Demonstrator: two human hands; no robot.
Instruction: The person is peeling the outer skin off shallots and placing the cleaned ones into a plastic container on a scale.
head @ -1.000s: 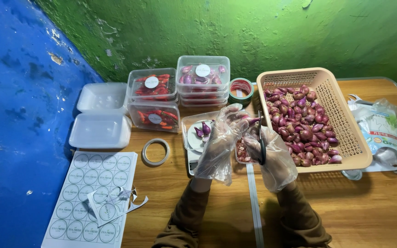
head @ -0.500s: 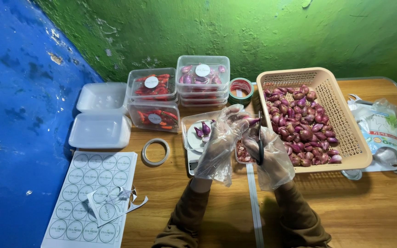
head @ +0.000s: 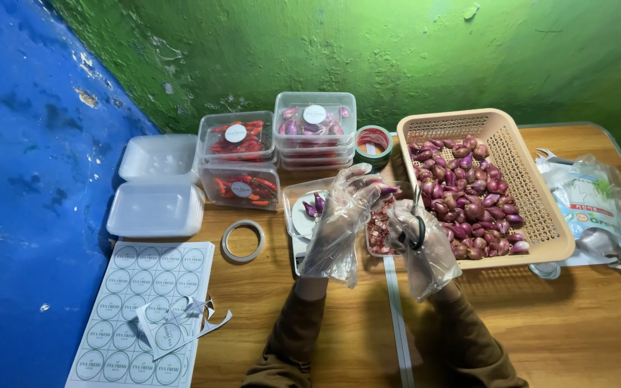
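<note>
Both my hands wear loose clear plastic gloves. My left hand [head: 343, 215] pinches a small purple shallot [head: 384, 190] at its fingertips. My right hand [head: 425, 241] grips black-handled scissors [head: 416, 215], blades pointing up toward the shallot. Below the hands a clear tray [head: 376, 237] holds shallot trimmings. Another clear tray [head: 295, 201] with a few trimmed shallots sits left of it. A beige plastic basket [head: 533, 208] full of shallots stands to the right.
Stacked lidded boxes of red chillies [head: 237, 162] and shallots [head: 315, 126] stand at the back, with a green tape roll [head: 373, 144]. White foam trays [head: 156, 208], a clear tape roll [head: 243, 240] and a sticker sheet [head: 138, 309] lie left. Plastic bags [head: 587, 208] lie right.
Hardly anything differs; my hands stay together over the trimmings tray with only slight shifts of the fingers and scissors.
</note>
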